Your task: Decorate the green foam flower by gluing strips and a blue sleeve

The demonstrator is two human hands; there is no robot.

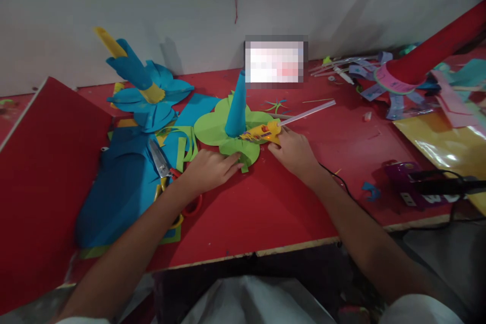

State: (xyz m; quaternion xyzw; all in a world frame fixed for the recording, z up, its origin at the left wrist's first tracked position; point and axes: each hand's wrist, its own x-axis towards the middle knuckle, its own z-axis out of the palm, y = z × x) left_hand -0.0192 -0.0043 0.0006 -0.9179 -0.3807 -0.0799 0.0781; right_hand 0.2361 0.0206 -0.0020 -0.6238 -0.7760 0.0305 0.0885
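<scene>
My right hand (298, 154) is closed round a yellow glue gun (266, 132), with a clear glue stick (309, 112) jutting out of its back. The gun's nozzle end is at the foot of a blue paper cone (236, 111). That cone stands upright on a green petal-shaped paper base (209, 129). With its fingertips, my left hand (212, 168) pinches the near green petal. Just left of this hand lie scissors (159, 159) with an open-looking steel blade, and red and yellow handles are partly hidden under my forearm.
A blue paper flower (154, 93) with a yellow tip stands at the back left. Blue paper sheets (121, 187) lie beside a red panel (49, 177). On the right are a purple extension socket (408, 182), a yellow packet (436, 136) and a red paper tube (436, 48).
</scene>
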